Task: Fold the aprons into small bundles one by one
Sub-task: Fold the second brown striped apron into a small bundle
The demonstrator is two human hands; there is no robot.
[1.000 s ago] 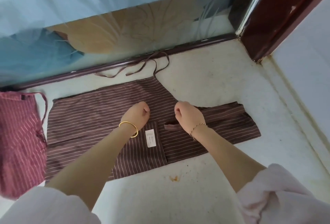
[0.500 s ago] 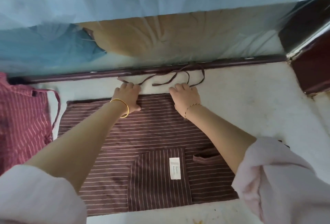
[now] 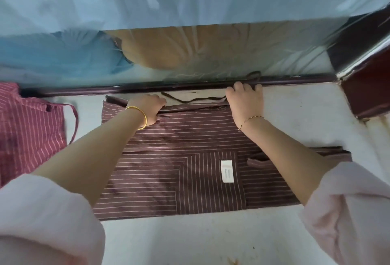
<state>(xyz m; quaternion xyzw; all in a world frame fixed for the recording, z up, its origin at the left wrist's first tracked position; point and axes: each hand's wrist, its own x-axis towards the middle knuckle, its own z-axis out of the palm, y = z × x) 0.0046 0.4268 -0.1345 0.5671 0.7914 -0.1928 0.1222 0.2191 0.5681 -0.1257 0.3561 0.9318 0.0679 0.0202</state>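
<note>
Frame centre: brown striped apron (image 3: 168,159) flat on floor (image 3: 295,117). Left hand (image 3: 147,106) grips its top edge, fingers curled. Right hand (image 3: 245,102) fingers curled round tie strap (image 3: 196,100), upper centre. Red striped apron (image 3: 27,129) at left edge.

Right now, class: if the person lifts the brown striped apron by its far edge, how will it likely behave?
Probably floppy: the brown striped apron bunches where the left hand grips its far edge. Likely light: it lies thin and flat on the floor. Its loose strap would probably trail.
</note>
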